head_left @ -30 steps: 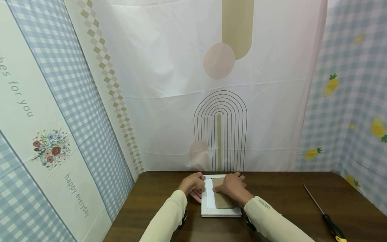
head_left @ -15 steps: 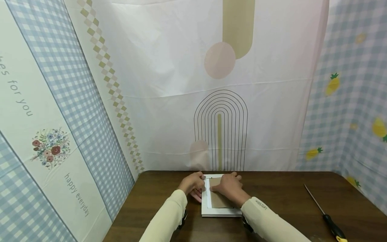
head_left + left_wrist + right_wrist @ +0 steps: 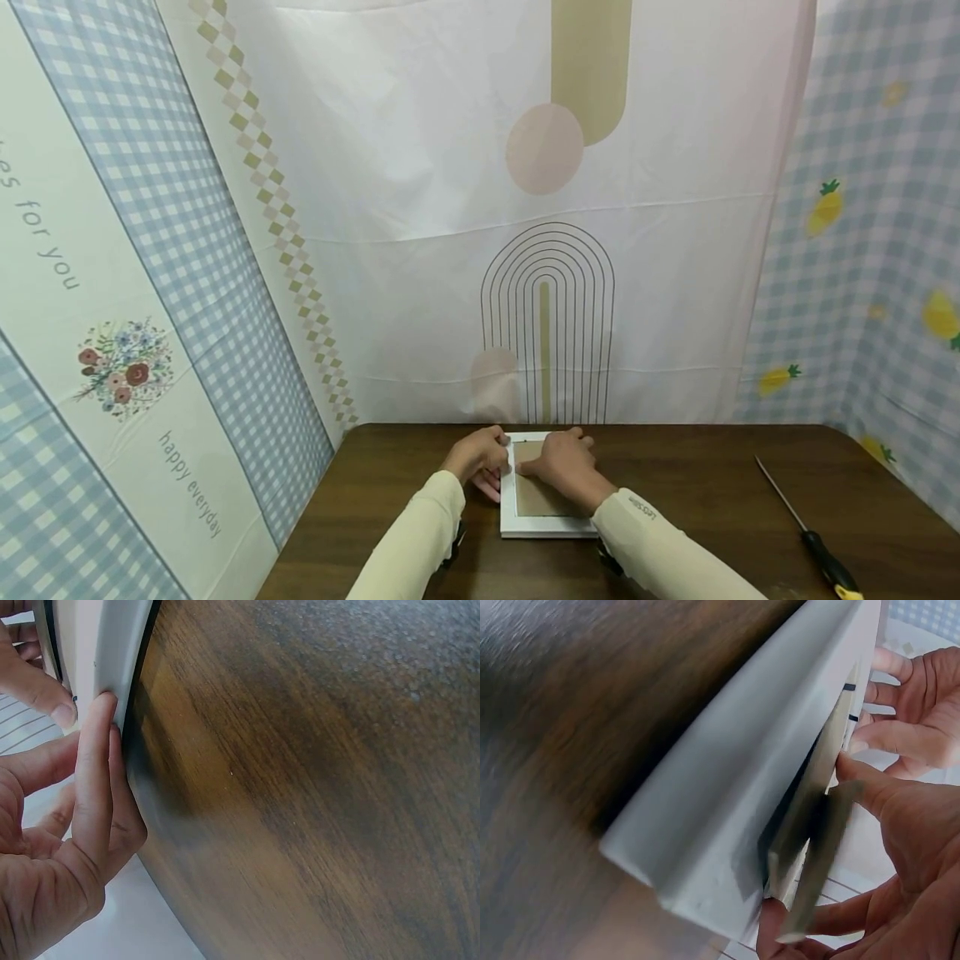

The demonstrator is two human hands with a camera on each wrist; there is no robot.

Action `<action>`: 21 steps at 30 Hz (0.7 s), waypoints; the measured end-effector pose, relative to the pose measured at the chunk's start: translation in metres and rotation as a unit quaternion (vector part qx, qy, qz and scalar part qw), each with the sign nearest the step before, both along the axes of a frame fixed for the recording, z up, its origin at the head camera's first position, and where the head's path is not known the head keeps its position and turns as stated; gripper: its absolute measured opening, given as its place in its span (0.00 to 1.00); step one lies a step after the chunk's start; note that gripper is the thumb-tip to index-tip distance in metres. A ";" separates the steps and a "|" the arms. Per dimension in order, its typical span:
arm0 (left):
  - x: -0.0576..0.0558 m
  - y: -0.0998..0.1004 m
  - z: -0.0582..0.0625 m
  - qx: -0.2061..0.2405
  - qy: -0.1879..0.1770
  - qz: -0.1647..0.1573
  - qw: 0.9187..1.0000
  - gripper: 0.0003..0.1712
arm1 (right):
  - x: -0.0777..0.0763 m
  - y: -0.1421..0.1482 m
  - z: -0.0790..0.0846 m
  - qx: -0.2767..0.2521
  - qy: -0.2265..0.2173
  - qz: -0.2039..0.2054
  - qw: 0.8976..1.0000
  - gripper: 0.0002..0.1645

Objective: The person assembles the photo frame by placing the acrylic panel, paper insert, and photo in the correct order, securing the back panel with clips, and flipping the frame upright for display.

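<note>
A white picture frame (image 3: 536, 527) lies on the table, its back facing up, with a brown backing board (image 3: 538, 502) in its recess. My left hand (image 3: 480, 458) holds the frame's left side; in the left wrist view its fingers run along the white outer edge (image 3: 120, 652). Over the board is my right hand (image 3: 566, 462), thumb at the board's left edge and fingers toward the far right. From the right wrist, a tan flap (image 3: 826, 851) stands out from the board between thumb and fingers. Small black tabs (image 3: 849, 688) line the frame's inner edge. The palm hides much of the board.
A screwdriver (image 3: 823, 557) with a black and yellow handle lies at the right of the brown wooden table (image 3: 682, 483), its shaft pointing away. Printed cloth (image 3: 420, 317) hangs behind the table's far edge, with checked cloth (image 3: 247, 333) along the left.
The right hand has slid the backing board leftward, covering the white strip that showed at the left of the recess. The left hand and frame have stayed in place.
</note>
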State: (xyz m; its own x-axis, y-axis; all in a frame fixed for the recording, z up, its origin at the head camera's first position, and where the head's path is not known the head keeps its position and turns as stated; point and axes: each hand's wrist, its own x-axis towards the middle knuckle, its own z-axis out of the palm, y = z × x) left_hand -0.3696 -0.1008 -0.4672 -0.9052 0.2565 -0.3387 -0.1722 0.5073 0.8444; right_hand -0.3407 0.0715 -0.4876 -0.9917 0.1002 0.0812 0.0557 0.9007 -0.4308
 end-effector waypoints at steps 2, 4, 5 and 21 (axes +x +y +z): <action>0.000 0.001 0.000 0.001 -0.001 -0.001 1.000 0.35 | 0.000 -0.001 -0.002 0.003 0.003 0.003 1.000 0.46; 0.001 0.001 0.000 0.001 0.000 -0.001 1.000 0.36 | -0.001 -0.002 -0.003 0.006 0.006 0.005 1.000 0.45; 0.001 0.001 0.000 0.001 0.000 -0.001 1.000 0.36 | -0.001 -0.002 -0.003 0.007 0.008 0.006 1.000 0.44; 0.000 -0.001 0.000 -0.004 0.002 -0.001 1.000 0.33 | 0.000 -0.002 -0.005 0.008 0.010 0.006 1.000 0.46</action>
State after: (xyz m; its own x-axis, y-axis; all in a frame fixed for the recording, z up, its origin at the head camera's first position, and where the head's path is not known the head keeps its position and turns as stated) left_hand -0.3700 -0.1017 -0.4673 -0.9058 0.2563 -0.3373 -0.1675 0.5146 0.8409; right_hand -0.3403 0.0697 -0.4924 -0.9909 0.0877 0.1025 0.0373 0.9084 -0.4165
